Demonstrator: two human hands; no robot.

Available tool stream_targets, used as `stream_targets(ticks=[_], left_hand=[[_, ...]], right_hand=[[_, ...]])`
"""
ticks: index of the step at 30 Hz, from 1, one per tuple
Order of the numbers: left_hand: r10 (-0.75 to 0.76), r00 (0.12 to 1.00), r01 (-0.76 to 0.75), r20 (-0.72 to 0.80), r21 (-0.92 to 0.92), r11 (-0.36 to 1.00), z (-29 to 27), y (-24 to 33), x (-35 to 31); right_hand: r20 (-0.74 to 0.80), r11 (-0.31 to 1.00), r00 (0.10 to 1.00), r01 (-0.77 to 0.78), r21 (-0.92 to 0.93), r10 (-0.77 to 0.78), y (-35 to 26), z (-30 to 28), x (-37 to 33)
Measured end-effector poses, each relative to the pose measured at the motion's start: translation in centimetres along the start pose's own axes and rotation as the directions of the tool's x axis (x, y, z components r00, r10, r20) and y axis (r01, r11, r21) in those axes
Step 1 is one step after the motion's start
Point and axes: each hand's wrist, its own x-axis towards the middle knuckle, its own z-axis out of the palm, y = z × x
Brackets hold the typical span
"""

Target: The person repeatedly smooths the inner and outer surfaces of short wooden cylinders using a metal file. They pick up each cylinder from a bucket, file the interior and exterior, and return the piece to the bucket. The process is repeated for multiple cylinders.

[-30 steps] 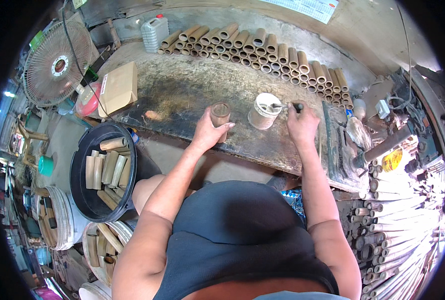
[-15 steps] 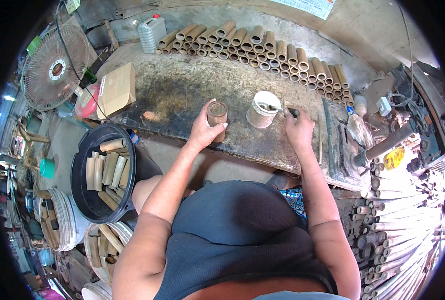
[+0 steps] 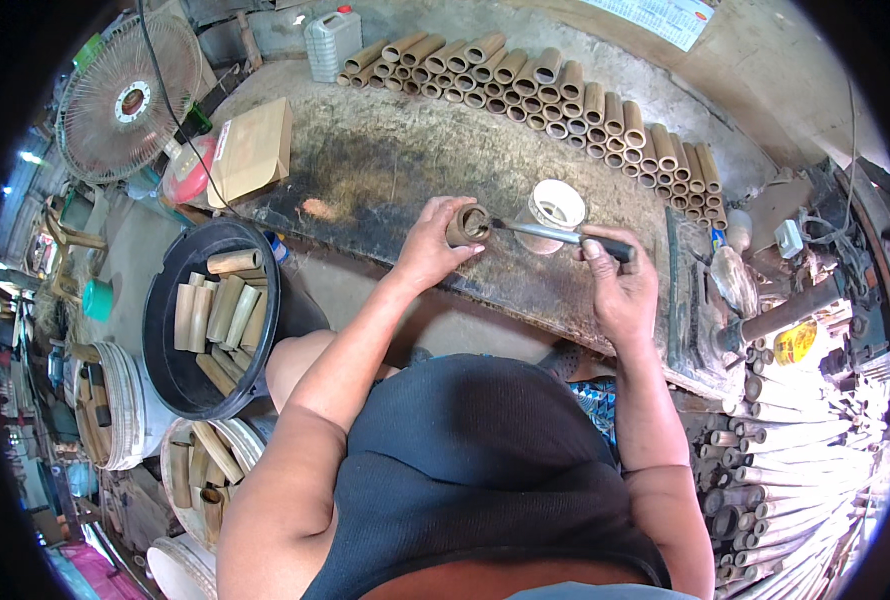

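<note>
My left hand [image 3: 435, 242] is wrapped round a short brown bamboo tube [image 3: 462, 228], tilted so its open end faces right. In my right hand [image 3: 622, 280] is a slim brush-like tool [image 3: 550, 233] with a black handle, a silver shaft and a dark tip. That tip sits at the mouth of the tube; how far inside it reaches, I cannot tell. Behind the shaft a stained white pot [image 3: 558, 203] stands on the worn workbench [image 3: 365, 150], partly hidden by the tool.
Stacked bamboo tubes [image 3: 555, 95] line the bench's back, beside a clear jug [image 3: 334, 45]. A cardboard box [image 3: 252, 150] and a fan [image 3: 130, 100] are at left. A black tub [image 3: 155, 325] of bamboo pieces stands by my left leg. Long bamboo poles [image 3: 805, 480] lie at right.
The tool has come out of the pot and moved left to the tube's mouth. My left hand has lifted the tube and tipped it from upright toward the right.
</note>
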Motion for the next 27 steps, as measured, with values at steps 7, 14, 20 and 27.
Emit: stream_targets(ticks=[7,14,20,27], left_hand=[[0.082,0.994,-0.084,0.068,0.018,0.996,0.4,-0.3,-0.6],[0.173,0.982,-0.182,0.075,0.146,0.972,1.1,-0.3,-1.3],[0.212,0.976,-0.214,0.047,0.059,0.975,1.5,-0.7,-1.7],[0.213,0.976,-0.215,0.032,0.066,0.974,1.5,-0.6,-1.7]], right_hand=[[0.134,0.84,0.958,0.288,-0.46,-0.255,-1.3,0.8,-0.2],[0.153,0.883,0.98,0.182,-0.432,-0.127,-1.9,1.1,-1.0],[0.068,0.981,0.981,-0.174,-0.088,0.18,-0.7,1.8,-1.4],[0.034,0.986,0.994,-0.102,-0.131,0.107,-0.8,2.1,-1.6]])
